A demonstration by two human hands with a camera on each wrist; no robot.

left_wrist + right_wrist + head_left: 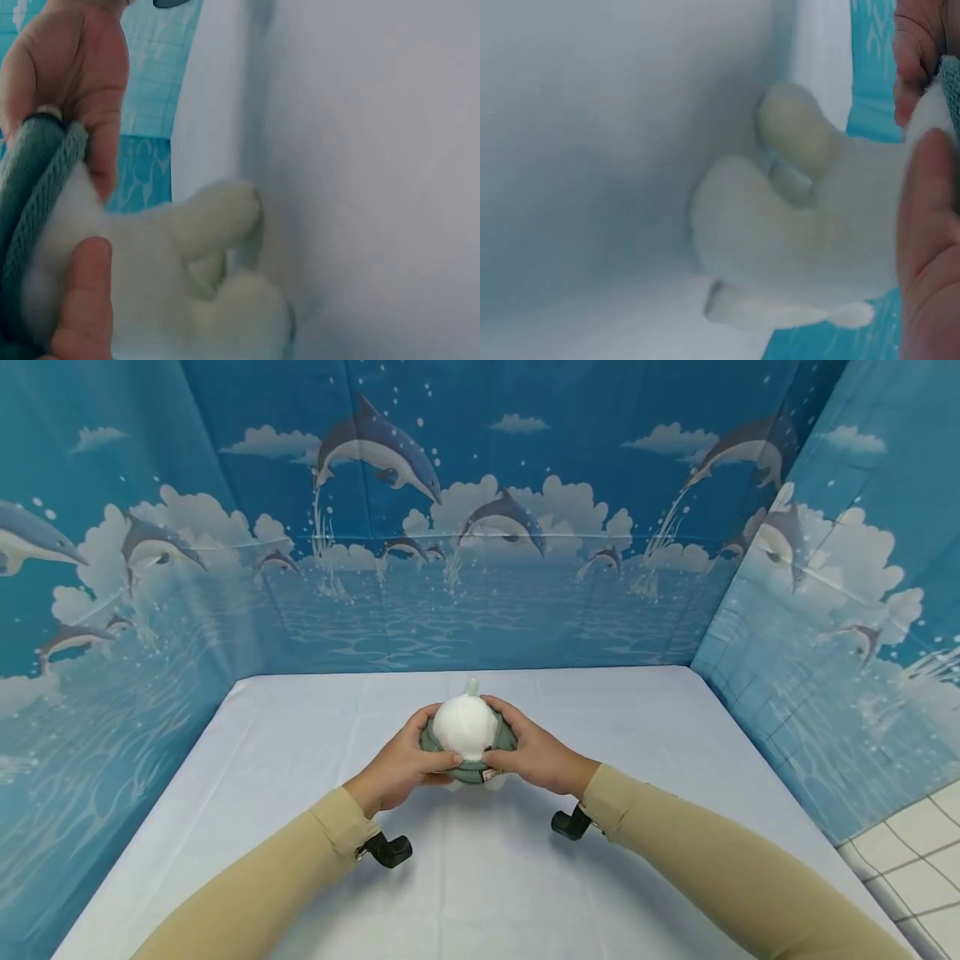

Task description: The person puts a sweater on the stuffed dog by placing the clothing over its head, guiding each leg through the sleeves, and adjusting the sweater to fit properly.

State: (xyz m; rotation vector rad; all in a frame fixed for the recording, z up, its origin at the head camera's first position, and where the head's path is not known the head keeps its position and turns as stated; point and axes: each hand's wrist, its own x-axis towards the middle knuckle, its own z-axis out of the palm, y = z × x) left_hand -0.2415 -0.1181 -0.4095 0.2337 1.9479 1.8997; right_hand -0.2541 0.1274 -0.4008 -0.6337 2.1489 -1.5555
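Note:
A white plush toy (465,727) with a green knitted garment (472,772) is held between both hands over the table. My left hand (401,762) grips its left side and my right hand (542,755) its right side, thumbs on the near edge. A small tag (489,774) shows by the right thumb. In the left wrist view, stubby white legs (217,217) hang from the green knit (34,187). The right wrist view shows the same plush legs (742,225), blurred, close to the white cloth. The toy's far side is hidden.
A white cloth covers the table (615,718). Blue dolphin-printed curtains (480,602) stand along its back and both sides. Black wrist-worn devices (390,852) hang below the cuffs. Tiled floor (915,852) shows at the lower right.

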